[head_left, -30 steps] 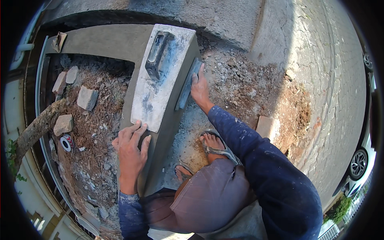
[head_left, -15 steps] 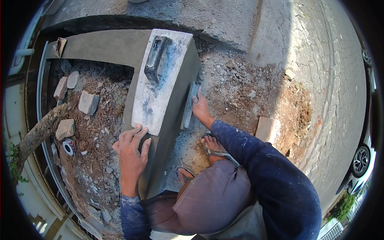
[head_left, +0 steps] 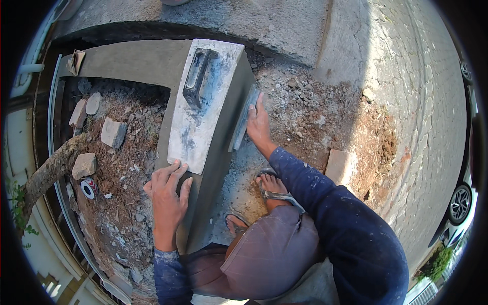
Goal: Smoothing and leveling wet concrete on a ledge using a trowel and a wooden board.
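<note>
My left hand rests open, fingertips on the near end of a white, stained board lying on a grey cement-coated ledge. A dark handle-like piece sits on that board. Along the ledge's right vertical face, my right hand grips a flat grey float, its fingers over the back and the flat side against the cement.
Rubble, broken blocks, a tape roll and a branch lie left. Dirt and gravel border the ledge's right, with a paver slab, paved road and parked car beyond. My sandalled feet are below.
My right hand and float slid down along the side face, then partly back up. My left hand stays at the board's end. The view has shifted slightly.
</note>
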Available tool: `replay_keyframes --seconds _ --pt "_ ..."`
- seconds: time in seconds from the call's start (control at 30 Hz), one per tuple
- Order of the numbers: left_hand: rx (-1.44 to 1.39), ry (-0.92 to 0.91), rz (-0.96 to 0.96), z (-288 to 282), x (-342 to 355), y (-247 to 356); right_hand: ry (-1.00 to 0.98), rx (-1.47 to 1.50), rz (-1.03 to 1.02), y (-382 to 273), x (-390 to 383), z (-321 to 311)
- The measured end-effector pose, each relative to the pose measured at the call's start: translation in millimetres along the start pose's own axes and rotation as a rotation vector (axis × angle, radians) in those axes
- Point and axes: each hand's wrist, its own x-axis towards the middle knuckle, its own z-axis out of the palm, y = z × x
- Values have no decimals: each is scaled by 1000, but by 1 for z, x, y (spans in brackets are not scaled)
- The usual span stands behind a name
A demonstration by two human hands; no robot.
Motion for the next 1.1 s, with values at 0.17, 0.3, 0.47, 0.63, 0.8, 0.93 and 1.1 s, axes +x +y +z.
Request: replay_keyframes --seconds 0.17,0.3,0.47,0.63,0.8,0.93,1.1 --pt "-7 6 -13 -2 -6 0 204 38 -269 -90 56 -11" --pt "-14 5 -4 -1 -2 1 58 -29 -102 -15 -12 7" --pt "-2 -18 -18 -5 -7 -2 166 2 -177 -57 20 -16" --pt "-8 25 -1 -4 -3 1 172 35 -276 -91 34 -8" --pt "-8 19 8 -2 2 -1 -93 -53 7 -11 -24 -4" --pt "-14 27 -2 -6 -4 0 180 73 -253 -101 40 -27" --pt "-21 23 9 -3 2 2 32 -4 -175 -63 -11 -4"
